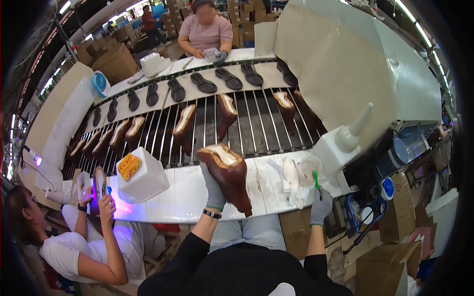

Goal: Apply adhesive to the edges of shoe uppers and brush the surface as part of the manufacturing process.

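Black top (222,274) spreads across the bottom of the frame, and above it the gloved left hand (213,190) has its fingers clamped on a brown shoe (229,172), pale underside up at the centre, while the right hand's (321,206) fingers close on a green brush (316,179) dipping into a cup (308,170) right of centre. Brushing looks to be in progress, though whether this underside is already coated I cannot tell. Joining seems left: dark soles (203,83) lie separate across the upper frame, beyond soleless shoes (184,123) on the rack (247,123).
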`<state>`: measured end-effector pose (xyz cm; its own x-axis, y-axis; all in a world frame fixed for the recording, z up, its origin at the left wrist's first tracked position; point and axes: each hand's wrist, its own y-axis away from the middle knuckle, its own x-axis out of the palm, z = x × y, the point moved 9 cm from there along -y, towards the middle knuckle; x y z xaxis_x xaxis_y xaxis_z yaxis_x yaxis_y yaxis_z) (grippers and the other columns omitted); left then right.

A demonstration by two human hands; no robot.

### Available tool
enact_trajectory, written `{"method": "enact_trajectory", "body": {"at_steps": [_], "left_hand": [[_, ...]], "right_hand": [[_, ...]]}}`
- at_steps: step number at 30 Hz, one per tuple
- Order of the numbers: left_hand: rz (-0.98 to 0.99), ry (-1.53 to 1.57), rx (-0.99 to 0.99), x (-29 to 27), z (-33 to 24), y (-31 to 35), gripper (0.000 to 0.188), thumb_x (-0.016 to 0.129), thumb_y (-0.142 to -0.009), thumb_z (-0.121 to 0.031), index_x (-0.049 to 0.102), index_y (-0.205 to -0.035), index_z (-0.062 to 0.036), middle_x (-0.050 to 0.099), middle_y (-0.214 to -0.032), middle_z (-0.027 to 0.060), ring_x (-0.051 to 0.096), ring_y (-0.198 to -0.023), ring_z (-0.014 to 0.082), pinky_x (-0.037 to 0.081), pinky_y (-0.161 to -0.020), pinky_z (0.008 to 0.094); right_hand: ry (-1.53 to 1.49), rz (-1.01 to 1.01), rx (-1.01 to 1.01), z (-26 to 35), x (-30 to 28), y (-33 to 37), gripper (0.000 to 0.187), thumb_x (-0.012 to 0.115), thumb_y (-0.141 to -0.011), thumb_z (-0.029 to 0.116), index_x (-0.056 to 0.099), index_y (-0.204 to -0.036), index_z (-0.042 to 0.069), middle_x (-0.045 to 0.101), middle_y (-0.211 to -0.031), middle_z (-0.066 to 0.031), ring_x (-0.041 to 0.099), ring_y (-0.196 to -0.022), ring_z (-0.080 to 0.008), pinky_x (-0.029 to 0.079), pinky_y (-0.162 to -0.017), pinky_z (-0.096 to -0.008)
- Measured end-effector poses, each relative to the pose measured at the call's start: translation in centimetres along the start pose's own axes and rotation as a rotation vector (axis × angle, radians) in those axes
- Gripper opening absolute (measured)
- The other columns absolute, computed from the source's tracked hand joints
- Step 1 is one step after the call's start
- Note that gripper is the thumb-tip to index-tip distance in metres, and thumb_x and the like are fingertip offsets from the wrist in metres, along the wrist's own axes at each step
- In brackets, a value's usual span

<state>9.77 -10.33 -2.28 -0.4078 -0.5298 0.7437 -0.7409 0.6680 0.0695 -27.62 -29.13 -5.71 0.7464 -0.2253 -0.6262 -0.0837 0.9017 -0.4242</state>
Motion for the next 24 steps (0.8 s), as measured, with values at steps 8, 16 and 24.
{"method": "enact_trajectory", "body": {"at_steps": [8,16,24], "left_hand": [[-0.08,0.031,0.044,-1.5,1.0,1.5,0.073,0.033,-0.093,-0.065,0.038,-0.137,-0.0074,0.048,-0.131,0.008,0.047,-0.119,0.0216,0.037,-0.104,0.035],[0.002,-0.189,-0.052,-1.2,4.8,4.4,0.06,0.031,-0.099,-0.054,0.045,-0.13,-0.0041,0.054,-0.12,0.0059,0.053,-0.105,0.0169,0.044,-0.094,0.0323],[0.265,-1.253,0.084,-1.4,-0.8,4.1,0.037,0.055,-0.092,-0.037,0.061,-0.112,-0.0075,0.068,-0.085,0.0131,0.067,-0.079,0.029,0.051,-0.071,0.0347]], "right_hand": [[-0.553,0.569,-0.195,15.1,2.7,6.0,0.062,0.078,-0.071,0.02,0.054,-0.125,0.001,0.056,-0.125,-0.0172,0.049,-0.12,-0.0309,0.039,-0.101,-0.0389],[-1.105,0.846,0.44,16.0,8.2,11.7,0.068,0.075,-0.075,0.013,0.041,-0.133,0.0,0.055,-0.124,-0.0123,0.057,-0.111,-0.022,0.048,-0.094,-0.0341],[-1.271,0.782,0.661,15.6,5.6,10.4,0.058,0.06,-0.076,0.001,0.042,-0.131,-0.002,0.056,-0.119,-0.0155,0.06,-0.104,-0.0259,0.054,-0.084,-0.034]]}}
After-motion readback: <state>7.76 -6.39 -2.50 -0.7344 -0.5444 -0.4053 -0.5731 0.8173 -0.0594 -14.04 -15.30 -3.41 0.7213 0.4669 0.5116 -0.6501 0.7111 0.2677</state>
